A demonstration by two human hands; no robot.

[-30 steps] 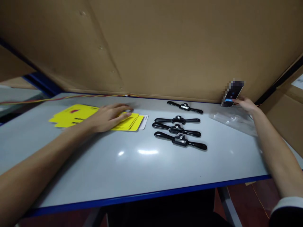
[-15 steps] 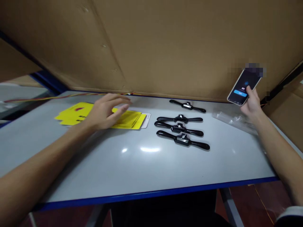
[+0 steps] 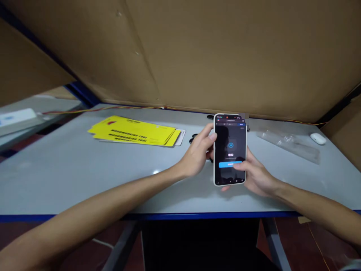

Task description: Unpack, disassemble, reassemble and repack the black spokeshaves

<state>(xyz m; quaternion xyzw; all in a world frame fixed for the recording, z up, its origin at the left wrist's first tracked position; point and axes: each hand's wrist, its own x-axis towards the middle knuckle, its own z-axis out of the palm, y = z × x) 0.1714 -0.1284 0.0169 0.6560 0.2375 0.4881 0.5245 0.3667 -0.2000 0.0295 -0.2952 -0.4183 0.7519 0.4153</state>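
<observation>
A smartphone with a dark lit screen and a blue button is held upright over the middle of the grey table. My right hand grips it from below and behind, with the thumb on the screen near the blue button. My left hand holds the phone's left edge, thumb near the top corner. The black two-handled tools are mostly hidden behind the phone and hands; only small black bits show.
A stack of flat yellow printed cartons lies at the back left. A clear plastic bag and a small white object lie at the back right. Brown cardboard walls enclose the table; a coloured cable runs along the back edge.
My right hand has brought the phone from the far right to the centre in front of me. My left hand left the yellow cartons and took the phone's left edge. The view shifted.
</observation>
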